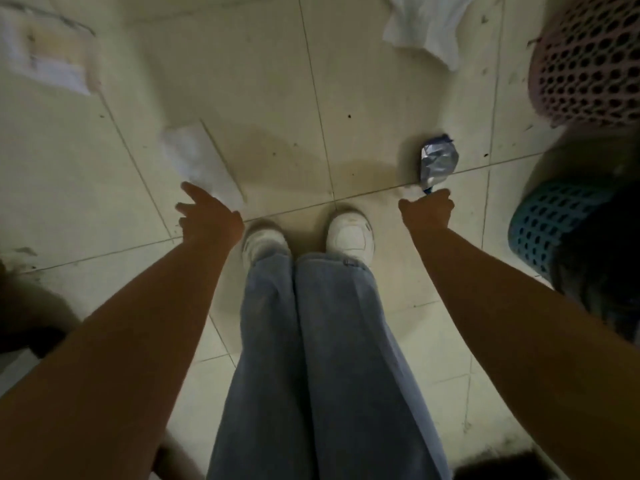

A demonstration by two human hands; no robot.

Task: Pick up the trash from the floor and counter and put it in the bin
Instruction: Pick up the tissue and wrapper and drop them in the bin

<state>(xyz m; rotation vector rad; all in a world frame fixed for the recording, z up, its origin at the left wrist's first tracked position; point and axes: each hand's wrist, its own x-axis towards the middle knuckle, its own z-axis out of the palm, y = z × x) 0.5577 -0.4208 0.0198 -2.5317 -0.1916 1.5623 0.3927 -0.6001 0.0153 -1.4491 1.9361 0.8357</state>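
Trash lies on the tiled floor [277, 81]: the right hand [427, 211] pinches a crumpled silver wrapper [438, 162] by its lower tip, the left hand [207, 216] reaches loose-fingered toward blurred white paper [201, 161] (contact unclear), so each wants a firm pinch before lifting.

The white sheet of paper [204, 164] by the left hand [207, 220] is smeared with motion blur, so whether the fingers touch it cannot be told. The right hand [427, 211] hides the lower tip of the crumpled silver and blue foil wrapper [437, 162]. The pink perforated plastic basket [588, 60] and the blue perforated plastic basket [550, 226] run off the right edge. The white cloth or paper [429, 26] at the top is cropped. A pale blurred object [48, 53] at upper left cannot be identified.
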